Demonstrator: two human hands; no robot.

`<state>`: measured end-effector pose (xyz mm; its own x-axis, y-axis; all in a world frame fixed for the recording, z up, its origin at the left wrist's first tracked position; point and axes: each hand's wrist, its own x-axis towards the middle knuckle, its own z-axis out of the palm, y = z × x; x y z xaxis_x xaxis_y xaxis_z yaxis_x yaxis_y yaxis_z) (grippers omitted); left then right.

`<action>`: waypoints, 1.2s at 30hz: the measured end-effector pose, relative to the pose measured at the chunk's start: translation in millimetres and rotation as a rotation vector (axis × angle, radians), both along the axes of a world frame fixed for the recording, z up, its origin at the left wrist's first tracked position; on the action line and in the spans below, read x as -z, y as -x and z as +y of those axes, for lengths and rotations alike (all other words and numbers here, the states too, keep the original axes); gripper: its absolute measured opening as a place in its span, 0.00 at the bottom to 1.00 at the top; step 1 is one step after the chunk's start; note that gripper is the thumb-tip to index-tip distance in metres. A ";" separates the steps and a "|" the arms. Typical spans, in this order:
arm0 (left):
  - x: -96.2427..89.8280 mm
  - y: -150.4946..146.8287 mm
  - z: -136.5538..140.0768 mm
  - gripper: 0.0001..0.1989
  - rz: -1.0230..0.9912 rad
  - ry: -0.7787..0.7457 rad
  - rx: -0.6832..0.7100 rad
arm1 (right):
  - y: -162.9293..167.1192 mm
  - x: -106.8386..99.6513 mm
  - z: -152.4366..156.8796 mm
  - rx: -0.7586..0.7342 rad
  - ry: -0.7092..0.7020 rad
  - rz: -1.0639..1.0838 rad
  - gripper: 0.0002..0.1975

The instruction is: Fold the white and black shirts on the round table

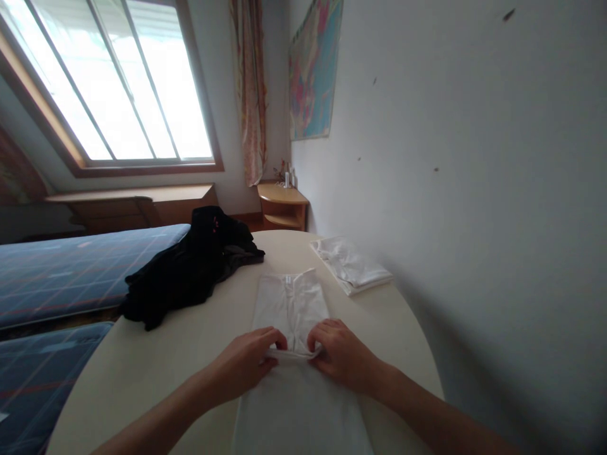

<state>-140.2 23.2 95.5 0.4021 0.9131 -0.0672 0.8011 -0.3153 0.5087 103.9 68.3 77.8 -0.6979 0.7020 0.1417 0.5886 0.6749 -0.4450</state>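
Observation:
A white garment (303, 411), its exact kind not plain, lies in a long narrow strip on the round table (208, 354). Across it runs a raised fold edge, with a creased section stretching beyond toward the far side. My left hand (246, 360) pinches the left end of this fold between thumb and curled fingers. At the right end, my right hand (340, 354) grips the same fold in a similar way. The near part of the cloth reaches past the bottom of the view between my forearms.
Folded white cloth (353, 262) rests at the table's right, close to the wall (455, 202). A heap of black clothing (194, 265) hangs over the left edge toward the blue plaid mattress (85, 265). Beyond stands a small wooden corner shelf (283, 193).

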 end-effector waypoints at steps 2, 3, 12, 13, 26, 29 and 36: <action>1.1 0.7 -3.4 0.16 -0.016 0.009 0.007 | -1.1 1.6 -2.3 0.008 0.020 0.020 0.08; 1.8 1.1 -4.2 0.15 -0.026 0.009 0.005 | -1.3 2.5 -2.8 0.015 0.031 0.035 0.10; -17.6 4.9 5.7 0.12 -0.193 -0.025 0.002 | 4.2 -21.2 9.7 -0.020 0.161 0.131 0.10; -25.0 6.4 9.7 0.12 -0.212 -0.036 -0.003 | 4.1 -29.4 13.7 -0.036 0.151 0.142 0.11; -60.4 34.3 146.1 0.14 -0.357 -0.231 0.026 | 21.1 -79.2 147.5 -0.084 0.022 0.155 0.18; -31.7 37.4 169.9 0.15 -0.319 -0.167 0.003 | 25.1 -56.8 175.6 -0.069 0.089 0.079 0.17; 18.7 41.9 194.1 0.13 -0.273 -0.159 -0.117 | 30.0 -14.6 210.6 0.028 0.165 0.066 0.16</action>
<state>-182.1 217.4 76.7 0.2772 0.9446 0.1757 0.6773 -0.3218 0.6616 73.9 278.9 92.4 -0.6709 0.7385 0.0673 0.5720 0.5732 -0.5867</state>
